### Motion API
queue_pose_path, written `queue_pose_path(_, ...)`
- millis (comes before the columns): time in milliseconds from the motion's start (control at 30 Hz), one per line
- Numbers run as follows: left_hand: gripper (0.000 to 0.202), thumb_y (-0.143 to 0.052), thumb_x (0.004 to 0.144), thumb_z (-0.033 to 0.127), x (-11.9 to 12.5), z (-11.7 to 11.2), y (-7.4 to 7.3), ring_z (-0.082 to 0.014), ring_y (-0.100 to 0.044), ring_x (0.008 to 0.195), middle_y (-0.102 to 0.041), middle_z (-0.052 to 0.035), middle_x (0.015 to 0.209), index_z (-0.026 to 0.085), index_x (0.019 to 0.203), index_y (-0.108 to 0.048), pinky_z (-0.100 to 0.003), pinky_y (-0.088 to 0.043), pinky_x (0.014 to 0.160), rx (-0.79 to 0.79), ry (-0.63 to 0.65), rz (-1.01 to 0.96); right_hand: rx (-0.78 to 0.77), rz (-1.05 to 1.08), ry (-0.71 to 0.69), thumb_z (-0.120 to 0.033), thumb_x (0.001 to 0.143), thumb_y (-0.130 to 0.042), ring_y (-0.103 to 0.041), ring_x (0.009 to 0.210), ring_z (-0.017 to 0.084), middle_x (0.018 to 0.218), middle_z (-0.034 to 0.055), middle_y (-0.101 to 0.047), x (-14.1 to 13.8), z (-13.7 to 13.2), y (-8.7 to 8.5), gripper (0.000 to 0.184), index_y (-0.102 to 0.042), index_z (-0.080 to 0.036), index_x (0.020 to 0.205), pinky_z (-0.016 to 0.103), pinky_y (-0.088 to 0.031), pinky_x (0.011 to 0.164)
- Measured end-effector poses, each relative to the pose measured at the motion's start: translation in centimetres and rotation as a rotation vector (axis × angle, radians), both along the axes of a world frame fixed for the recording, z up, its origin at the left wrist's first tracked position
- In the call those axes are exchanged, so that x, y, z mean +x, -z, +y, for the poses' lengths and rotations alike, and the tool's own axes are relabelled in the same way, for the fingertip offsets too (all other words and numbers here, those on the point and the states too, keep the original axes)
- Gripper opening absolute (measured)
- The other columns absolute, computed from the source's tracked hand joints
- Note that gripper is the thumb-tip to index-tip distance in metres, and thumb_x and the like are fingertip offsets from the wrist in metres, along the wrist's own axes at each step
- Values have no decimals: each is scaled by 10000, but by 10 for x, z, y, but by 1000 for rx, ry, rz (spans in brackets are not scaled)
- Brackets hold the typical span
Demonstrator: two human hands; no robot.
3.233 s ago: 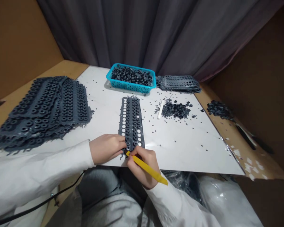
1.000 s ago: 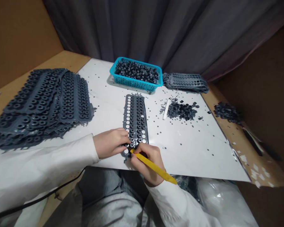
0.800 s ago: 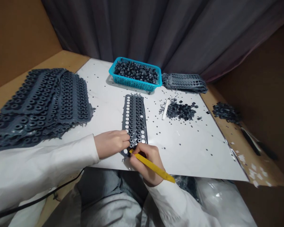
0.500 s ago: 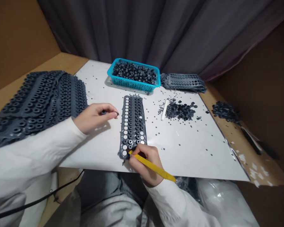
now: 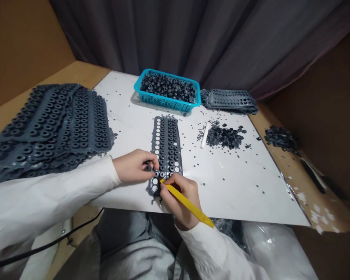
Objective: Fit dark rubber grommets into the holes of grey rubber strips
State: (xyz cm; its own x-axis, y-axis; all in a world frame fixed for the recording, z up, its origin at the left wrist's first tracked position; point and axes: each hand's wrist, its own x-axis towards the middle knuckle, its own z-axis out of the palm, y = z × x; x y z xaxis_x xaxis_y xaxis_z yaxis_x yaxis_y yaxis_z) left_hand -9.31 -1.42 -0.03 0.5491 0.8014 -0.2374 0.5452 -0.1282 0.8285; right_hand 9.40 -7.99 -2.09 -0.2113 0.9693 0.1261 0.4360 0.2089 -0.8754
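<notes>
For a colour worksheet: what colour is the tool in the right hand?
The tool is bright yellow, best seen in the head view.

**White Sleeves and Grey Pants**

The person wears a white top [image 5: 23, 202] with 2 long sleeves. The left sleeve [image 5: 84, 179] and the right sleeve [image 5: 210, 252] are loose and reach the wrists. The left hand [image 5: 134, 166] and the right hand [image 5: 179, 200] are bare. Soft grey pants [image 5: 134, 258] have folds.

L hand [image 5: 134, 166] pinching dark rubber ring [image 5: 147, 168] by holed rubber sheet [image 5: 166, 149], R hand [image 5: 179, 198] gripping yellow stick [image 5: 189, 205] at sheet's lower end, blue basket [image 5: 144, 90] of rings behind, sheet stack [image 5: 46, 120] on L
</notes>
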Motion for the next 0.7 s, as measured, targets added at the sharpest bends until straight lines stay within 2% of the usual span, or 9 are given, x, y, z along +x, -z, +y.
queue_pose_path(133, 207, -596, 652, 173, 3, -1, 1, -104, -466, 565, -556, 6, 671, 128, 845, -654, -199, -359, 536, 173, 124, 109, 2, -8, -4, -209, 746, -562, -472, 467, 95, 551, -12, -549, -1, 1, -1, 131, -537, -178, 622, 192, -366, 464)
queue_pose_path(433, 67, -564, 782, 149, 4, 2, 4, -147, -550, 705, -602, -49, 768, 131, 810, -622, -214, -403, 635, 413, 318, 107, 18, -93, -74, -183, 713, -552, -425, 457, 91, 526, -22, -517, 0, 3, -4, 123, -508, -182, 599, 191, -320, 452)
queue_pose_path(600, 115, -504, 833, 142, 4, 3, 6, -143, -551, 711, -593, -55, 770, 124, 799, -612, -210, -406, 649, 433, 347, 71, 17, -96, -65, -156, 693, -543, -398, 447, 91, 491, -42, -457, 0, 2, -4, 115, -497, -185, 591, 188, -306, 449)
queue_pose_path(700, 125, -522, 836, 159, 1, 3, 10, -128, -539, 674, -591, -42, 744, 124, 788, -631, -200, -401, 624, 407, 289, 6, 20, -93, -71, -159, 690, -544, -393, 442, 89, 492, -42, -456, 0, 3, -2, 111, -491, -184, 595, 187, -305, 450)
